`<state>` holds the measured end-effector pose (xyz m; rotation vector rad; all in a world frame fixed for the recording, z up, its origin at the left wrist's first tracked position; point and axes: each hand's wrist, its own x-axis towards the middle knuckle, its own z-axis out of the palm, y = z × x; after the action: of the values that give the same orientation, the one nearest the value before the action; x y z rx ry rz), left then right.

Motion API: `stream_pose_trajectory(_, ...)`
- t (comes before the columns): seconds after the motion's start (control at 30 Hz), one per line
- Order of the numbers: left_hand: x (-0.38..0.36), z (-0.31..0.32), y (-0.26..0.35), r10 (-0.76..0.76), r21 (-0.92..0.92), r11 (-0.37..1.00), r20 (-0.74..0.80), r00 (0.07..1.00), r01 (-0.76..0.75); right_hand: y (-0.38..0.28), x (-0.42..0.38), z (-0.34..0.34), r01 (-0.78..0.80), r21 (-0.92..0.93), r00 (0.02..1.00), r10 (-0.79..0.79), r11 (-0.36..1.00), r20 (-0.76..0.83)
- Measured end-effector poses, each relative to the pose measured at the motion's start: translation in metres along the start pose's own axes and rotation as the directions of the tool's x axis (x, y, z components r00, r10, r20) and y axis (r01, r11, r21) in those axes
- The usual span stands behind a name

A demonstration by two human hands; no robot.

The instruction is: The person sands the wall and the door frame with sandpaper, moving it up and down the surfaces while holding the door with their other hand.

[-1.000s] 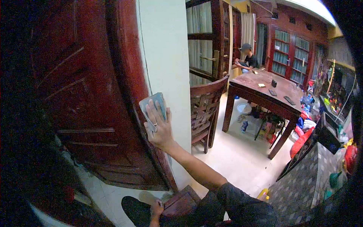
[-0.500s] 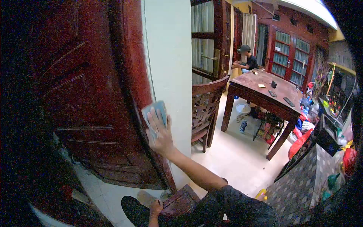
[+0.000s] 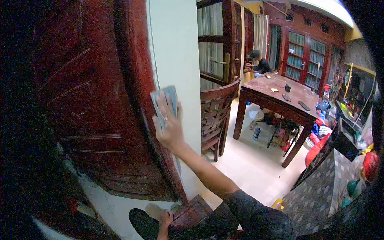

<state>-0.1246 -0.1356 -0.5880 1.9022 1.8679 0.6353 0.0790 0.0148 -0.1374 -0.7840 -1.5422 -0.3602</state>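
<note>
My right hand (image 3: 171, 130) reaches up from the lower right and presses a folded grey-blue cloth (image 3: 170, 96) against the edge where the dark red door frame (image 3: 146, 72) meets the white wall (image 3: 172, 52). Its fingers lie over the cloth, pointing up. Down at the bottom, my left hand (image 3: 165, 219) looks closed at the left edge of a dark wooden panel (image 3: 194, 212). Its fingers are mostly hidden, so what they hold cannot be made out. The red-brown door (image 3: 88, 108) fills the left side.
A wooden chair with a woven back (image 3: 218, 116) stands right of the wall. Behind it is a table (image 3: 264, 85) with phones on top. A person (image 3: 262, 64) sits beyond the table. A checkered surface (image 3: 314, 188) and piled items (image 3: 324, 120) line the right side.
My right hand and the cloth have moved up along the frame's edge. The view has shifted slightly, and my left hand stays by the wooden panel. The far person's head and arms have moved.
</note>
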Motion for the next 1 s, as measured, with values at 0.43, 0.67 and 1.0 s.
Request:
stream_pose_trajectory(0.43, 0.003, 0.017, -0.023, 0.032, 0.132, 0.991, -0.026, 0.999, -0.029, 0.020, -0.170, -0.009, -0.023, -0.043, 0.956, 0.034, 0.999, 0.291)
stream_pose_trajectory(0.67, 0.004, 0.040, -0.048, 0.172, 0.345, 0.933, -0.169, 0.970, -0.105, -0.001, -0.039, -0.012, 0.013, 0.031, 0.995, -0.016, 0.999, 0.103)
stream_pose_trajectory(1.0, -0.010, -0.079, 0.120, 0.011, -0.363, 0.929, -0.146, 0.989, -0.064, 0.035, -0.111, 0.001, 0.180, 0.050, 0.968, -0.186, 0.982, 0.169)
